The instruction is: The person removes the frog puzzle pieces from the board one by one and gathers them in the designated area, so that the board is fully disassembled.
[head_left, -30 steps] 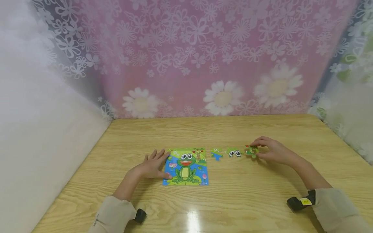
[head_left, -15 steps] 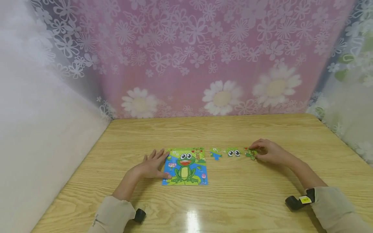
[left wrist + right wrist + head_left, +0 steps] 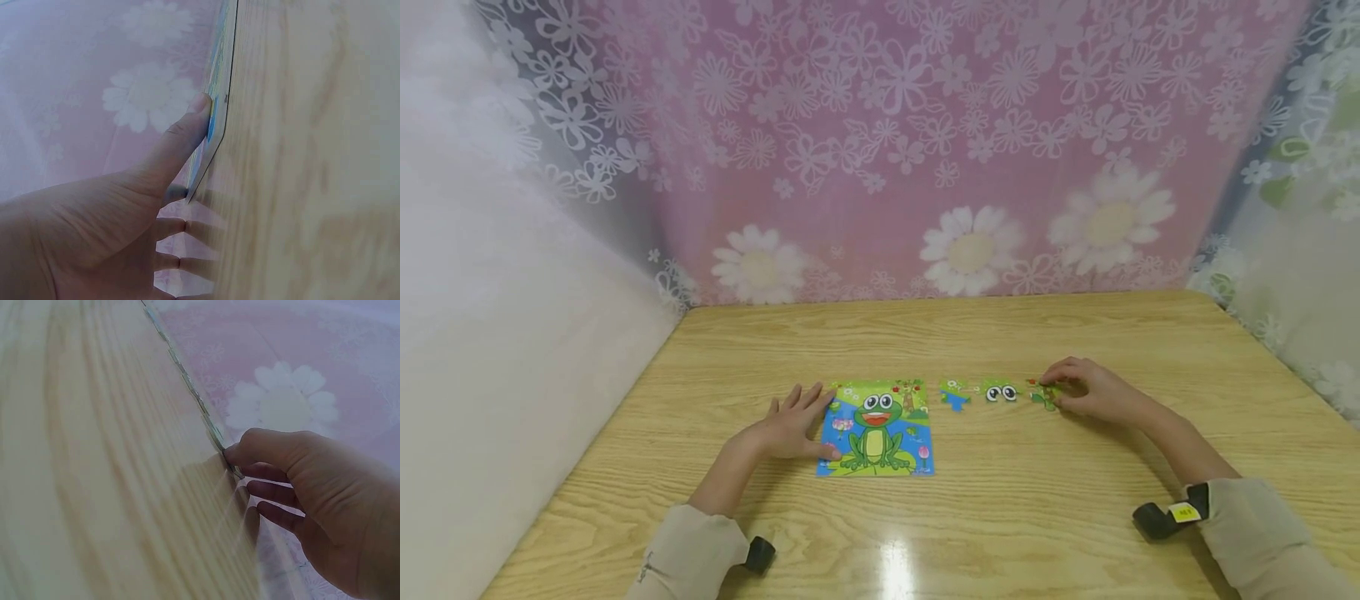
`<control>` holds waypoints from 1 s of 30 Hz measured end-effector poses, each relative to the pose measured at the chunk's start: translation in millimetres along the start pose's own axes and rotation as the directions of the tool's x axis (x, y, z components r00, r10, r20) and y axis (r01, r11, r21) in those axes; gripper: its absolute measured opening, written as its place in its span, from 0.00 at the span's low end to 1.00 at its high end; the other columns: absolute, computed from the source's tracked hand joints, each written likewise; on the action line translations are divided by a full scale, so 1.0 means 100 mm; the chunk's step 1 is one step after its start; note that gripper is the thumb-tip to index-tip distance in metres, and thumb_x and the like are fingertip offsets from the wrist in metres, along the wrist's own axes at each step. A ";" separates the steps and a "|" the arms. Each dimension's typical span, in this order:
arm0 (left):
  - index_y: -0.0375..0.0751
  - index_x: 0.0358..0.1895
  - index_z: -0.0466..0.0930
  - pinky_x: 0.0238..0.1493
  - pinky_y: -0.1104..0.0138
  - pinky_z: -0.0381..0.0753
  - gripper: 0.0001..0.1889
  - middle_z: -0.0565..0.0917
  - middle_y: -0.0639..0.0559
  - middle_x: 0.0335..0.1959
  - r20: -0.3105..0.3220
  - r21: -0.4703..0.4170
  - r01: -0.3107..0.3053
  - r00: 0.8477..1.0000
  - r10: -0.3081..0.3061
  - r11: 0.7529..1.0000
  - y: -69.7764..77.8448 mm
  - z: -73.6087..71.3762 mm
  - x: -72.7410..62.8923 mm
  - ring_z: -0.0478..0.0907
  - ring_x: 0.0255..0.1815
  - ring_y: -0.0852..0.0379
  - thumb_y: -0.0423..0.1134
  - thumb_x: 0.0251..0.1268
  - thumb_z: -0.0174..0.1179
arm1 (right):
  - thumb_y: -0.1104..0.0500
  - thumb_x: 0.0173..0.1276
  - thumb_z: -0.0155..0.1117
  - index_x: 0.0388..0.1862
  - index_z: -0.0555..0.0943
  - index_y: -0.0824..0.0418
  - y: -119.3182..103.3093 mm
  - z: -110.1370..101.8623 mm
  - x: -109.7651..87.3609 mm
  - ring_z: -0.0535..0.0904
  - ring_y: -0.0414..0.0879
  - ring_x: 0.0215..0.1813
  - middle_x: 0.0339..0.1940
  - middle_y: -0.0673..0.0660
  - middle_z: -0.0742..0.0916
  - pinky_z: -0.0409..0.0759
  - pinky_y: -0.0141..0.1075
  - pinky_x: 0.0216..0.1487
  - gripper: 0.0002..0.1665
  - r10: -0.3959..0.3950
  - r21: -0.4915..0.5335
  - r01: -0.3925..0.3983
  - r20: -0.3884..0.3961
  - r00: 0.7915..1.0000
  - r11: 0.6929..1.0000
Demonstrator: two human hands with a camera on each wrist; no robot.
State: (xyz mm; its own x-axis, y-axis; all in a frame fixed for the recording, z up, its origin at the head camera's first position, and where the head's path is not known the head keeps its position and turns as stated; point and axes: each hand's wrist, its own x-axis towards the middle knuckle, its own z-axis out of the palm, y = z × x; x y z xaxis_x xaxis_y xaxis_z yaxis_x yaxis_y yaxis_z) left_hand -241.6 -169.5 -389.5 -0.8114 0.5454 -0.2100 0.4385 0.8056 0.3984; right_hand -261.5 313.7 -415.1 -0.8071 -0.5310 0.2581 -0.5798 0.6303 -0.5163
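A square frog puzzle picture (image 3: 874, 446) lies flat on the table. My left hand (image 3: 784, 432) rests along its left side with fingers spread, thumb on the lower left corner. The left wrist view shows the thumb (image 3: 181, 134) laid on the picture's surface. To the right, my right hand (image 3: 1105, 392) pinches a jigsaw piece (image 3: 1040, 393) printed with a tree and red apples, thumb and index finger at its right side. Left of it lie a jigsaw piece with the frog's eyes (image 3: 1001, 393) and a green-and-blue corner piece (image 3: 955, 397).
The wood-grain table (image 3: 1015, 517) reaches back to a pink flowered cloth (image 3: 865, 167). A pale cloth (image 3: 535, 333) hangs on the left, another flowered one (image 3: 1292, 250) on the right. Black wrist cameras are strapped at both sleeves.
My right hand has lowered the tree piece flat to the table and moved it slightly left, nearer the eyes piece. The left hand stays in place on the frog picture.
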 end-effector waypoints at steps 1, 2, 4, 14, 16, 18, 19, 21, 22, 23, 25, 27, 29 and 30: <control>0.42 0.73 0.44 0.60 0.37 0.31 0.51 0.40 0.38 0.72 -0.001 -0.002 0.000 1.000 0.000 1.000 0.00 0.00 0.00 0.30 0.69 0.34 0.62 0.53 0.60 | 0.69 0.58 0.66 0.47 0.80 0.65 0.00 0.00 0.01 0.72 0.57 0.51 0.48 0.61 0.78 0.73 0.48 0.49 0.16 -0.006 0.002 0.006 -0.002 1.000 1.000; 0.42 0.73 0.44 0.60 0.37 0.31 0.51 0.40 0.38 0.72 0.000 -0.003 0.001 1.000 -0.001 1.000 0.00 0.00 -0.01 0.30 0.69 0.35 0.62 0.53 0.60 | 0.70 0.58 0.66 0.46 0.80 0.66 -0.01 0.00 0.01 0.72 0.58 0.51 0.48 0.61 0.78 0.73 0.48 0.48 0.16 -0.010 0.002 0.010 -0.005 1.000 1.000; 0.42 0.73 0.44 0.60 0.38 0.31 0.51 0.40 0.38 0.72 -0.002 -0.008 0.003 1.000 -0.003 1.000 0.00 0.00 -0.02 0.30 0.69 0.35 0.62 0.53 0.60 | 0.70 0.58 0.65 0.46 0.80 0.66 -0.02 0.00 0.02 0.72 0.58 0.50 0.48 0.62 0.78 0.73 0.49 0.48 0.15 -0.013 0.005 0.013 -0.011 1.000 1.000; 0.42 0.73 0.44 0.60 0.38 0.30 0.50 0.40 0.38 0.72 0.002 -0.015 -0.006 1.000 0.006 1.000 0.00 -0.01 -0.02 0.29 0.69 0.35 0.62 0.53 0.60 | 0.67 0.61 0.64 0.46 0.80 0.64 -0.19 -0.01 0.08 0.72 0.56 0.50 0.48 0.59 0.78 0.74 0.52 0.45 0.13 0.010 0.009 -0.009 -0.008 1.000 1.000; 0.42 0.73 0.44 0.60 0.38 0.30 0.50 0.40 0.38 0.72 -0.001 -0.009 -0.008 1.000 0.008 1.000 0.00 0.00 -0.02 0.30 0.69 0.35 0.62 0.53 0.60 | 0.67 0.60 0.64 0.46 0.80 0.64 -0.25 0.01 0.12 0.72 0.56 0.49 0.47 0.59 0.79 0.74 0.51 0.43 0.13 -0.017 -0.018 0.017 -0.014 1.000 1.000; 0.42 0.73 0.44 0.60 0.38 0.30 0.50 0.40 0.38 0.72 0.001 -0.004 -0.007 1.000 0.007 1.000 0.00 0.00 -0.02 0.30 0.69 0.35 0.62 0.54 0.60 | 0.67 0.60 0.64 0.45 0.80 0.64 -0.32 0.02 0.17 0.72 0.56 0.48 0.47 0.59 0.79 0.74 0.50 0.41 0.13 -0.033 -0.037 0.032 -0.009 0.999 0.999; 0.43 0.73 0.44 0.60 0.38 0.30 0.50 0.40 0.38 0.72 0.003 -0.003 -0.006 1.000 0.006 1.000 -0.01 0.00 -0.02 0.30 0.69 0.35 0.62 0.54 0.60 | 0.67 0.60 0.64 0.46 0.80 0.64 -0.35 0.03 0.19 0.72 0.56 0.48 0.47 0.59 0.79 0.74 0.49 0.41 0.13 -0.033 -0.042 0.033 -0.004 0.999 0.999; 0.42 0.73 0.44 0.60 0.37 0.30 0.50 0.40 0.38 0.72 0.003 -0.006 -0.009 1.000 0.009 1.000 -0.01 0.00 -0.02 0.30 0.69 0.35 0.61 0.54 0.60 | 0.68 0.60 0.63 0.46 0.80 0.64 -0.43 0.05 0.24 0.72 0.56 0.48 0.48 0.59 0.79 0.74 0.49 0.40 0.13 -0.027 -0.040 0.027 0.006 1.000 0.999; 0.42 0.73 0.44 0.60 0.38 0.30 0.50 0.40 0.38 0.72 0.005 -0.006 -0.007 1.000 0.007 1.000 -0.01 0.00 -0.02 0.29 0.69 0.35 0.61 0.54 0.60 | 0.68 0.61 0.63 0.46 0.80 0.64 -0.48 0.06 0.27 0.72 0.57 0.48 0.48 0.59 0.79 0.73 0.50 0.40 0.13 -0.024 -0.034 0.024 0.009 1.000 0.999; 0.42 0.73 0.44 0.60 0.38 0.30 0.50 0.40 0.38 0.72 0.006 -0.006 -0.004 1.000 0.004 1.000 -0.01 0.01 -0.02 0.29 0.69 0.35 0.61 0.53 0.60 | 0.69 0.61 0.63 0.46 0.80 0.64 -0.52 0.07 0.29 0.71 0.57 0.49 0.49 0.59 0.79 0.73 0.50 0.41 0.14 -0.020 -0.025 0.020 0.016 1.000 0.999; 0.42 0.73 0.43 0.60 0.38 0.30 0.51 0.40 0.38 0.72 0.005 -0.004 0.001 1.000 -0.001 1.000 -0.02 0.01 -0.01 0.29 0.69 0.35 0.62 0.53 0.60 | 0.68 0.61 0.63 0.47 0.80 0.63 -0.60 0.10 0.35 0.70 0.58 0.50 0.49 0.59 0.78 0.73 0.52 0.42 0.14 -0.015 -0.010 0.016 0.025 1.000 1.000; 0.43 0.73 0.43 0.60 0.38 0.30 0.51 0.40 0.39 0.72 0.004 -0.001 0.007 1.000 -0.007 1.000 -0.02 0.02 0.00 0.29 0.69 0.36 0.62 0.53 0.60 | 0.67 0.61 0.63 0.47 0.79 0.63 -0.67 0.13 0.41 0.70 0.58 0.52 0.49 0.57 0.78 0.72 0.54 0.45 0.14 -0.018 0.005 0.018 0.033 0.999 1.000; 0.44 0.74 0.43 0.60 0.39 0.30 0.51 0.39 0.40 0.73 0.007 0.005 0.013 1.000 -0.013 1.000 -0.02 0.02 0.00 0.29 0.69 0.36 0.63 0.53 0.59 | 0.66 0.61 0.64 0.47 0.80 0.63 -0.74 0.17 0.47 0.69 0.57 0.53 0.49 0.56 0.78 0.70 0.55 0.48 0.14 -0.028 0.003 0.028 0.041 0.999 1.000; 0.44 0.74 0.43 0.60 0.39 0.30 0.51 0.39 0.40 0.73 0.007 0.004 0.014 1.000 -0.014 1.000 -0.01 0.02 0.00 0.29 0.69 0.36 0.63 0.53 0.60 | 0.66 0.61 0.64 0.47 0.80 0.63 -0.77 0.19 0.50 0.69 0.57 0.53 0.49 0.56 0.79 0.69 0.55 0.49 0.14 -0.036 -0.001 0.036 0.045 0.998 0.999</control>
State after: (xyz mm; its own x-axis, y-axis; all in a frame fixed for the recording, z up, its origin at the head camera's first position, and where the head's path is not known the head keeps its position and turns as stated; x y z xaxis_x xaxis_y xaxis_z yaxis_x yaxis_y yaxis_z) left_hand -241.7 -170.0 -391.6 -0.8148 0.5357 -0.2215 0.4289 0.8141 0.3915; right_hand -254.6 228.0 -378.1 -0.7798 -0.5784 0.2395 -0.6088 0.6112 -0.5058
